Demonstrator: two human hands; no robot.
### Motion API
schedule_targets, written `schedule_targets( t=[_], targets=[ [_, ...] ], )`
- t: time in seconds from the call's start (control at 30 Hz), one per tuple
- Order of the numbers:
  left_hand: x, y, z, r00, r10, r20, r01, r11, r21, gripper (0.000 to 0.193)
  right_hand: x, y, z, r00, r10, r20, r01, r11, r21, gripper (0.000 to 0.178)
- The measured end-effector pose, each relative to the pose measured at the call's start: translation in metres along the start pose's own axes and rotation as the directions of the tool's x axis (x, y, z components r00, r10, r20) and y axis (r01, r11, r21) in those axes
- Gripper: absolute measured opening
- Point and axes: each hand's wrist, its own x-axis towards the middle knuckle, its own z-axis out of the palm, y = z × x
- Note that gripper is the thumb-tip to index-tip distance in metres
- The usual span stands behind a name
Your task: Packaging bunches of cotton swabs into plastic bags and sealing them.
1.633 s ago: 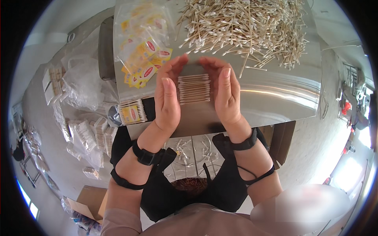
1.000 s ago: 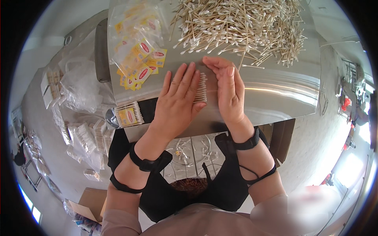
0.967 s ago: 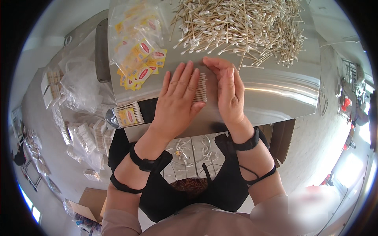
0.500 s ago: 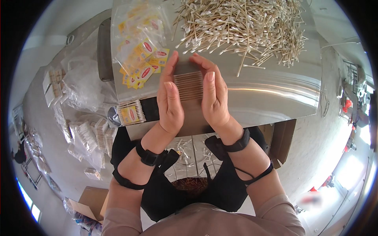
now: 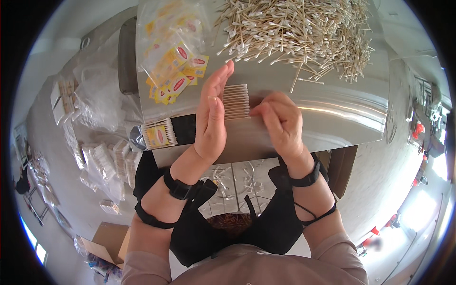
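A neat row of cotton swabs lies side by side on the metal table in front of me. My left hand stands on edge at the row's left end, fingers stretched out and flat, holding nothing. At the right end, my right hand is closed, thumb and index finger pinched at the swab tips near the lower part of the row. Whether a swab is between those fingertips is hidden. Left of my left hand, a filled pack of cotton swabs with a yellow label lies on a black strip.
A large heap of loose cotton swabs covers the table's far right. Clear bags with yellow labels lie at the far left. Plastic-wrapped bundles are to the left, and an open cardboard box is at lower left.
My right hand has drawn back to the right from its flat, upright pose and curled into a pinch at the row's end. My left hand and the swab row have shifted slightly right.
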Motion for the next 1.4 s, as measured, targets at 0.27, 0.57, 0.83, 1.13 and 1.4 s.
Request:
schedule_targets(
  t=[0.27,0.57,0.83,1.13,1.4],
  targets=[
    [0.000,-0.003,-0.001,0.999,-0.037,-0.016,0.037,0.998,-0.047,0.070,-0.003,0.008,0.003,0.970,-0.199,0.142,0.231,0.934,-0.271,0.011],
    [0.001,0.001,0.001,0.996,-0.079,-0.028,0.077,0.995,-0.057,0.069,-0.003,0.008,0.003,0.974,-0.179,0.136,0.210,0.943,-0.258,0.012],
    [0.001,0.001,0.000,0.996,-0.083,-0.026,0.081,0.995,-0.062,0.067,0.000,0.009,0.010,0.971,-0.222,0.093,0.240,0.925,-0.293,0.006],
    [0.002,0.002,0.000,0.994,-0.105,-0.022,0.104,0.994,-0.043,0.067,0.000,0.008,0.011,0.977,-0.186,0.107,0.212,0.917,-0.338,0.012],
    [0.001,0.003,0.000,0.992,-0.122,-0.015,0.122,0.992,-0.019,0.067,0.003,0.006,0.017,0.981,-0.192,0.026,0.189,0.915,-0.355,0.004]
  ],
)
